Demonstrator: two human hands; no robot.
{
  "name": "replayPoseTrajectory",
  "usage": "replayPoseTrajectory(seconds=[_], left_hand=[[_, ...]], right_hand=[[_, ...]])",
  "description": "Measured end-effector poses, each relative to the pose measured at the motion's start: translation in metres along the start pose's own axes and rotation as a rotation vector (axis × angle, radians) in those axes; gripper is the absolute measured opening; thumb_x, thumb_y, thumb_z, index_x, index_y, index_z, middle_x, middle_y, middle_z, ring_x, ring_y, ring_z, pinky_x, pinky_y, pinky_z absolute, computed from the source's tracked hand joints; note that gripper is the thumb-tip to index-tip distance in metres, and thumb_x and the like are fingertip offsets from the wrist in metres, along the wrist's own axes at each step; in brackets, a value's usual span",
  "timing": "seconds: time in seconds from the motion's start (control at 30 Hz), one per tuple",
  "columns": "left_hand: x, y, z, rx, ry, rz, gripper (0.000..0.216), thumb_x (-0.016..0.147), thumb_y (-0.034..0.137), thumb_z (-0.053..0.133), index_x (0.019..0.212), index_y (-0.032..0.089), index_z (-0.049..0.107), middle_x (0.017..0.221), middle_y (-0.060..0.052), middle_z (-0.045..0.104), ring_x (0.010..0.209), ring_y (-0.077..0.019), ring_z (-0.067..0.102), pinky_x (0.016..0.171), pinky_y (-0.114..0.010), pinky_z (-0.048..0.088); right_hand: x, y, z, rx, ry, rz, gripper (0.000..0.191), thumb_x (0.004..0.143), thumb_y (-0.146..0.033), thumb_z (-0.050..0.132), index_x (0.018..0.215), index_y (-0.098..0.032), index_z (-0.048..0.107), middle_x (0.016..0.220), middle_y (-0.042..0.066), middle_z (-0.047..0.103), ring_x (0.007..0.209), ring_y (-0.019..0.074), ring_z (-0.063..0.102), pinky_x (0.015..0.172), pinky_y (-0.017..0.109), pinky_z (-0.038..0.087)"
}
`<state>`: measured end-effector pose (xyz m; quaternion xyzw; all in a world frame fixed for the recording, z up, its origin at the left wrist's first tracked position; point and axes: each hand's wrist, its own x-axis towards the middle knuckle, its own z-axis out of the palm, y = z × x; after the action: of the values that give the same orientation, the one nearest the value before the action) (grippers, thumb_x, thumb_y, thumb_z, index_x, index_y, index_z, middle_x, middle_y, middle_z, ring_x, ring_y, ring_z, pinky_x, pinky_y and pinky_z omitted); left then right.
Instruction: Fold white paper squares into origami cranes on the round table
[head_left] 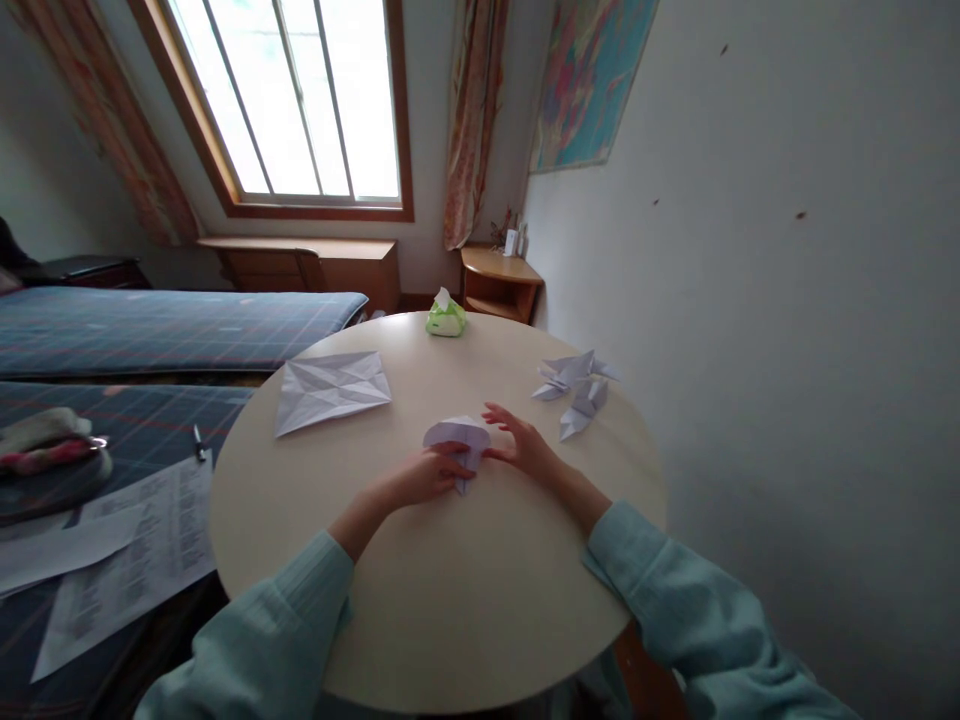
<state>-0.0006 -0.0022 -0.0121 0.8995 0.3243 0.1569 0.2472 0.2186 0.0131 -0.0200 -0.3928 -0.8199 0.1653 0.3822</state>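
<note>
A partly folded white paper (474,437) lies on the round cream table (420,600) in front of me, its upper edge curved and its lower end narrowing to a point. My left hand (427,474) holds it from the left, fingers lying across its middle and lower part. At its right edge is my right hand (523,446), fingers apart, with the thumb side close to the paper; whether it touches is hard to tell. A creased paper sheet (334,390) is spread at the table's left. Several folded paper pieces (576,374) sit at the right.
A green tissue pack (445,318) stands at the table's far edge. To the left, a plaid-covered bed (150,400) carries printed sheets (142,550), a pen (199,444) and a pouch-like item (56,460). The wall (787,330) runs close along the right.
</note>
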Motion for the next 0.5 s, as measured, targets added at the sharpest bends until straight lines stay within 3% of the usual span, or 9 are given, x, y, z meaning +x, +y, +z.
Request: replayPoseTrajectory(seconds=[0.13, 0.37, 0.5], left_hand=[[0.002, 0.0, 0.003, -0.031, 0.011, -0.002, 0.03, 0.071, 0.011, 0.049, 0.093, 0.024, 0.065, 0.124, -0.003, 0.048, 0.106, -0.0193, 0.049, 0.094, -0.029, 0.035], [0.012, 0.007, 0.009, -0.064, 0.04, 0.052, 0.021, 0.063, 0.009, 0.051, 0.081, 0.018, 0.058, 0.117, -0.006, 0.048, 0.111, -0.0208, 0.042, 0.096, -0.031, 0.032], [0.012, 0.006, 0.01, -0.062, 0.053, 0.063, 0.022, 0.062, 0.01, 0.051, 0.083, 0.017, 0.053, 0.111, -0.007, 0.049, 0.108, -0.0215, 0.043, 0.096, -0.033, 0.032]], right_hand=[[0.002, 0.009, 0.006, 0.042, -0.033, 0.117, 0.059, 0.067, -0.032, 0.065, 0.119, -0.019, 0.042, 0.105, 0.009, 0.06, 0.093, 0.0174, 0.058, 0.08, 0.034, 0.048], [0.013, 0.013, 0.016, -0.07, -0.097, 0.066, 0.054, 0.065, -0.029, 0.066, 0.115, -0.018, 0.048, 0.113, 0.011, 0.056, 0.104, 0.0213, 0.052, 0.091, 0.039, 0.04], [0.016, 0.013, 0.018, -0.101, -0.127, 0.045, 0.056, 0.063, -0.027, 0.067, 0.115, -0.016, 0.048, 0.113, 0.011, 0.056, 0.105, 0.0217, 0.051, 0.092, 0.039, 0.039]])
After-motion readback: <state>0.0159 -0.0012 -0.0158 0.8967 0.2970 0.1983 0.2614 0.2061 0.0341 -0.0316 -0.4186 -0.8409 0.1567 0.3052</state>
